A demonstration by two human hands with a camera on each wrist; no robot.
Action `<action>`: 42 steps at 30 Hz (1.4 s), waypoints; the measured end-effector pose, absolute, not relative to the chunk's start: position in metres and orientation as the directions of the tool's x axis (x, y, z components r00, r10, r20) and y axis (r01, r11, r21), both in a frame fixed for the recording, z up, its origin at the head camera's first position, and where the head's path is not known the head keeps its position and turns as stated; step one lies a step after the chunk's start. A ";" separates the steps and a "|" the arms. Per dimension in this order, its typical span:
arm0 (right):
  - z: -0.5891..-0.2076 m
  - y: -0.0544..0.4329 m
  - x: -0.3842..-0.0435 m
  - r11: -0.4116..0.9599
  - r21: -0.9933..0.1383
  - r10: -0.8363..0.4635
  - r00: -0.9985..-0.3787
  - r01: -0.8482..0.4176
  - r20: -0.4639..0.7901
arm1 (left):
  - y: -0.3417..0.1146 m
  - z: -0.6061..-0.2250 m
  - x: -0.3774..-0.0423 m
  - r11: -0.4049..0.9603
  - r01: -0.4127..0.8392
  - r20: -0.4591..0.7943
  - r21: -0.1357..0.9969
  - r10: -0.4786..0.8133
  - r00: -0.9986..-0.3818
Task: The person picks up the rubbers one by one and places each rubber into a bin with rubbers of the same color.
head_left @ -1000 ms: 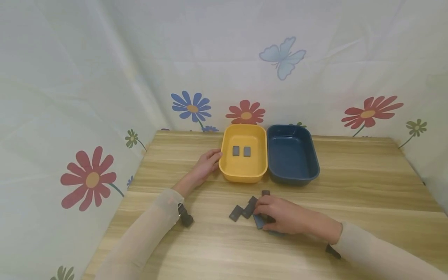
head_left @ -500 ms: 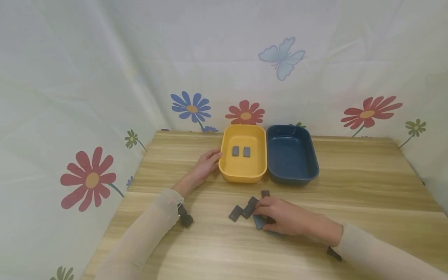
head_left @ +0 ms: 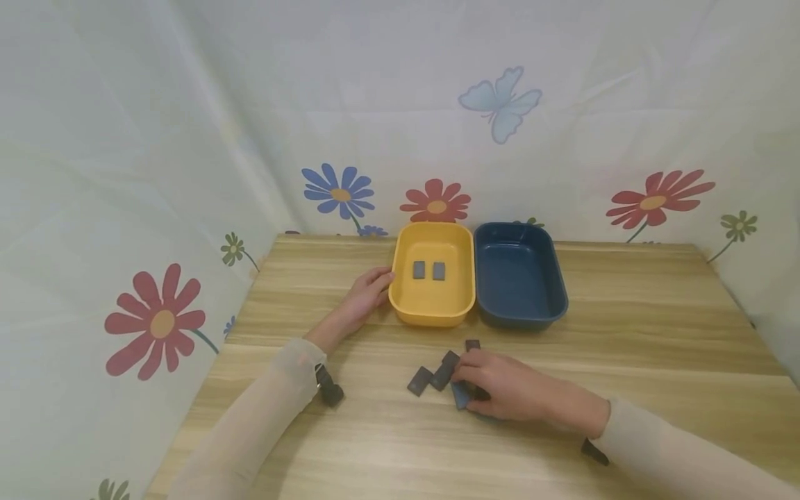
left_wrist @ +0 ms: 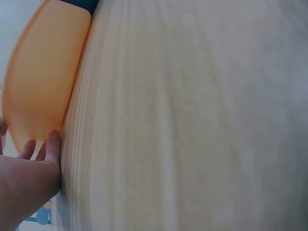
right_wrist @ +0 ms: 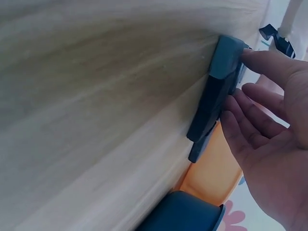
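My left hand (head_left: 362, 298) rests its fingers against the left side of a yellow bin (head_left: 431, 317), where two small grey tiles (head_left: 419, 270) lie side by side. In the left wrist view, the fingertips touch the outer wall. My right hand (head_left: 509, 385) is over a loose cluster of small dark rectangular tiles (head_left: 446, 370) and blue tiles (head_left: 460, 396) in front of the bins. Its thumb and fingers are apart and touch the cluster's edges. The palm hides part of the cluster. The right wrist view shows a blue tile (right_wrist: 227, 57) near the thumb and a dark tile (right_wrist: 210, 107) near the fingers.
A dark blue bin (head_left: 523, 322) stands close against the yellow bin's right side. Both are on a wood-grain table (head_left: 650, 312) near its back edge. A white curtain (head_left: 387, 83) printed with flowers hangs behind and at the left.
The head view has drifted very slightly. Both hands, the bins and the tiles hold the same places on the table.
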State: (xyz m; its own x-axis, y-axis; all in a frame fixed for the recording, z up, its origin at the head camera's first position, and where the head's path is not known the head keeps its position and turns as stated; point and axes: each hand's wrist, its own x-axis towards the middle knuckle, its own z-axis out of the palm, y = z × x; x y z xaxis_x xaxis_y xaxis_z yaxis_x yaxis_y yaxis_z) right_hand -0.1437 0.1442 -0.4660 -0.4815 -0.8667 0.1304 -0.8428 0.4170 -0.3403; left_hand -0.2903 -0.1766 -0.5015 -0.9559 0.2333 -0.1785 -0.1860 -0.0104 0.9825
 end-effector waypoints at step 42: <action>-0.432 0.080 -0.284 0.590 -0.572 -0.615 -0.776 -0.570 0.138 | -0.177 -0.505 -0.294 -0.018 -0.181 -0.172 0.983 0.242 -0.955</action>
State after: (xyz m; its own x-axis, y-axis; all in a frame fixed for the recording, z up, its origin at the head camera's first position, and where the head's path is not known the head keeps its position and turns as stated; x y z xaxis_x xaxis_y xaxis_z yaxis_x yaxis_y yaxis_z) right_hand -0.2844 0.0801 -0.4318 -0.7761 -0.6154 0.1378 -0.5696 0.5905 -0.5717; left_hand -0.2943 -0.1767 -0.5045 -0.9549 0.2422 -0.1715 -0.1813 -0.0184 0.9833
